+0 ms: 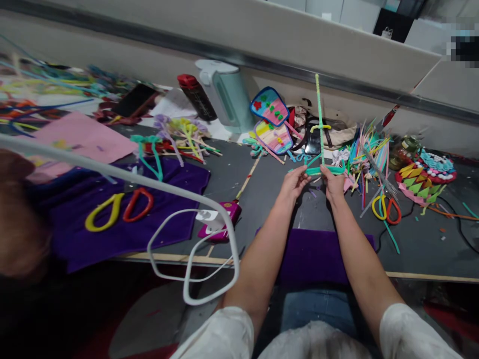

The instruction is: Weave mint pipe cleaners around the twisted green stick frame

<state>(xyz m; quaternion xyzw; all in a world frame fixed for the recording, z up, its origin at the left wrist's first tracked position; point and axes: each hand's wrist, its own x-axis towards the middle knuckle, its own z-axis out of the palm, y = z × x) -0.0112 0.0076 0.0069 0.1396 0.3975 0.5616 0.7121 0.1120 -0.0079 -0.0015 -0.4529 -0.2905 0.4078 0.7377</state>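
Note:
Both hands are raised over the table, one at each side of a teal pipe-cleaner frame (312,171). My left hand (294,182) pinches its left end. Fingers of my right hand (333,182) are closed on it near the middle and right. Rising from the frame is a long, pale green pipe-cleaner stem (319,102), with a short yellow pipe cleaner (320,127) across it. Where the stem meets the frame is partly behind my fingers. A purple cloth (312,254) lies below my forearms at the table edge.
Scissors (386,209) lie to the right, near a pile of pipe cleaners (374,154). Leftward are a magenta power strip (234,213), a looping white cable (234,249) and other scissors (125,207). A kettle (228,97) and a bottle (196,97) stand behind. Another person's blurred hand (22,214) shows at left.

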